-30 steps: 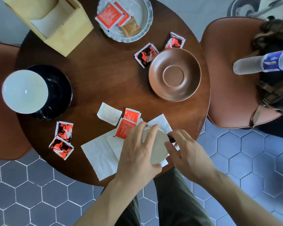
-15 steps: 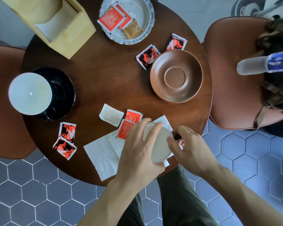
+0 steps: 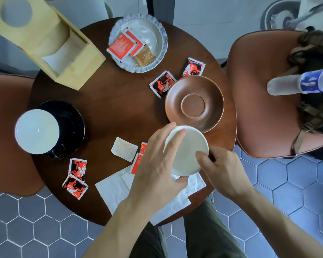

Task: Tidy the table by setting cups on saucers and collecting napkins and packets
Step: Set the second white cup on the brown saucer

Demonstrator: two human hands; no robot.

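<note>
Seen from above, nearest the viewer, white napkins lay spread at the near edge of a round dark wooden table. Just above them, two hands held a white cup. The left hand curled over its left rim, fingers wrapped around the side. The right hand pinched the cup's right side, apparently at a dark handle, mostly hidden.

A second earlier the cup sat low over the napkins. It had since been lifted and carried away from the viewer and to the right, so its far rim now overlapped the near edge of the empty brown saucer. The cup seemed about to be set in the saucer's centre ring.

Red packets lay partly hidden beside the left hand, and a small white slip next to them. To the left, two red-and-black packets. Further left, a second white cup already rested on a black saucer. Further back, more packets lay near the brown saucer, then a pale dish with packets, and a wooden napkin box.
</note>
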